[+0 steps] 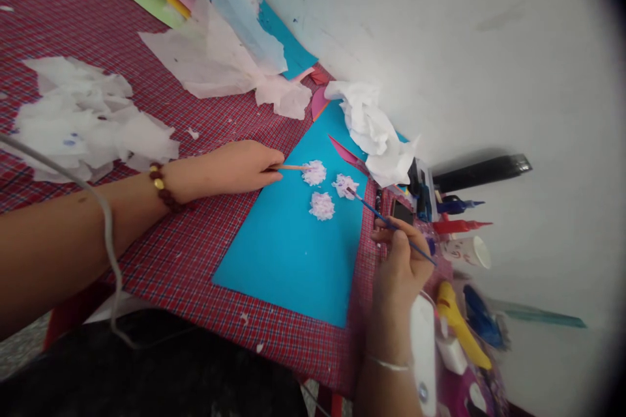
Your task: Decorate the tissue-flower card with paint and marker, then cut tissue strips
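A blue sheet of paper [288, 247] lies on the checked tablecloth with three round, pale lilac clumps of paper bits on it. My left hand [244, 166] is closed on a thin wooden stick [292, 167], whose far end touches the upper-left clump [315, 172]. In my right hand [403, 247] is a blue paintbrush [374, 210], pinched between thumb and fingers. Its dark tip meets the right-hand clump [344, 184]. Below these two sits the third clump [322, 206], touched by neither hand.
Crumpled white tissue [376, 133] rests at the sheet's upper right beside pink scissors or a pink blade-shaped piece [345, 151]. More torn tissue [88, 117] lies at left. Tubes, a paper cup [467, 251] and a yellow tool [460, 322] crowd the right by the wall. A cable [105, 215] crosses my left arm.
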### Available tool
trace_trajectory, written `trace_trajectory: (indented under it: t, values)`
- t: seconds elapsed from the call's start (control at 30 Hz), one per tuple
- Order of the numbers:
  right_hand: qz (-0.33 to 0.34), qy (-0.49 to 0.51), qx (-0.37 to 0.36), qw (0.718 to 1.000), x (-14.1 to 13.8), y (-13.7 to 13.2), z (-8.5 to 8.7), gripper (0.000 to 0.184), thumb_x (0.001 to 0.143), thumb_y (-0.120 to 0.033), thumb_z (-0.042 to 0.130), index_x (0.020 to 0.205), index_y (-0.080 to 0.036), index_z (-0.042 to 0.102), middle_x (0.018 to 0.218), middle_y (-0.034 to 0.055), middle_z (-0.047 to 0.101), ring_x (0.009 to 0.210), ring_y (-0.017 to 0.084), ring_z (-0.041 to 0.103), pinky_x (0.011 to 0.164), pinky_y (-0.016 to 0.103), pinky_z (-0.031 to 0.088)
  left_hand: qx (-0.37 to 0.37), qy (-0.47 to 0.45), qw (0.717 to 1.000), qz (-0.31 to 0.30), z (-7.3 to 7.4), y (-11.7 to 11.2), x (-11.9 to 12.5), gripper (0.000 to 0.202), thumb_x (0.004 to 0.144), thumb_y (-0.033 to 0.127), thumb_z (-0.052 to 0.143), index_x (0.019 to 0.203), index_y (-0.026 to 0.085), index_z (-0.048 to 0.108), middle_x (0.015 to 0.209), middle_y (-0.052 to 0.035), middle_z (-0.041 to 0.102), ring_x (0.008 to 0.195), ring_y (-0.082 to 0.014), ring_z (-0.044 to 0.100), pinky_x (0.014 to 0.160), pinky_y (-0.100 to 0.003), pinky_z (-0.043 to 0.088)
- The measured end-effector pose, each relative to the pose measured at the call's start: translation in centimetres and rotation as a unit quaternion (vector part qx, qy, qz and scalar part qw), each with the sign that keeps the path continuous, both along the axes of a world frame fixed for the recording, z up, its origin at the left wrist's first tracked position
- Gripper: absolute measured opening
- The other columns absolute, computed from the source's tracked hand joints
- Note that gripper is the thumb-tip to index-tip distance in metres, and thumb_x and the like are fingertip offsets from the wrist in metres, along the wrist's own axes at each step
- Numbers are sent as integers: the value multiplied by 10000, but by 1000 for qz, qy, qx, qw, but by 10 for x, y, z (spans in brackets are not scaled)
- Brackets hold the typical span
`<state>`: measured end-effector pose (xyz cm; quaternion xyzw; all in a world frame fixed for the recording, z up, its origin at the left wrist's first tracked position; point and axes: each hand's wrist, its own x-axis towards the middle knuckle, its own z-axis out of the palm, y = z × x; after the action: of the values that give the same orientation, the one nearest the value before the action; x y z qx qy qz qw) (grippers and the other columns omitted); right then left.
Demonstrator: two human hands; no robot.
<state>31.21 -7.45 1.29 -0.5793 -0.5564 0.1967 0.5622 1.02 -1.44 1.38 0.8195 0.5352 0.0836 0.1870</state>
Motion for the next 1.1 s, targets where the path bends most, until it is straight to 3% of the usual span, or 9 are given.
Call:
trace_trajectory:
  t: [0.2, 0.43, 0.63, 0.83, 1.1]
  values:
    - [46, -36, -51, 997, -4, 1, -3, 231, 912, -354, 580, 981, -172, 703, 823, 42, 734, 675, 172, 663, 693, 345, 516, -6, -5, 1000, 1, 0, 0, 0, 244, 925, 375, 479, 860, 191, 626, 751, -46, 656, 649, -203, 576, 600, -294, 306]
    - [-16, -20, -27, 999, 3, 2, -2, 221, 868, -343, 594, 925, -158, 701, 682, 13, 675, 651, 182, 653, 678, 342, 508, 0, 6, 1000, -2, -3, 0, -1, 264, 933, 387, 456, 882, 193, 628, 763, -48, 665, 662, -209, 584, 579, -293, 291]
    - [4, -43, -46, 998, 1, 3, -3, 238, 875, -364, 580, 921, -165, 702, 703, 14, 684, 637, 170, 647, 666, 328, 504, -2, 8, 1000, -5, -2, 0, -1, 273, 931, 392, 445, 897, 193, 629, 784, -51, 673, 669, -209, 588, 582, -293, 287]
    - [-36, -34, -12, 999, 5, 3, -2, 217, 866, -331, 581, 908, -161, 709, 672, 7, 669, 635, 169, 636, 673, 331, 493, 2, 14, 1000, -7, -3, 1, -1, 271, 934, 392, 448, 905, 195, 632, 775, -50, 673, 658, -210, 587, 576, -295, 281]
    - [-21, -37, -25, 999, 4, 3, -2, 204, 870, -319, 581, 903, -158, 703, 728, 16, 691, 603, 150, 625, 631, 310, 485, 2, 24, 1000, -4, -2, 0, -1, 272, 938, 388, 448, 908, 190, 632, 803, -52, 683, 681, -211, 601, 571, -291, 279]
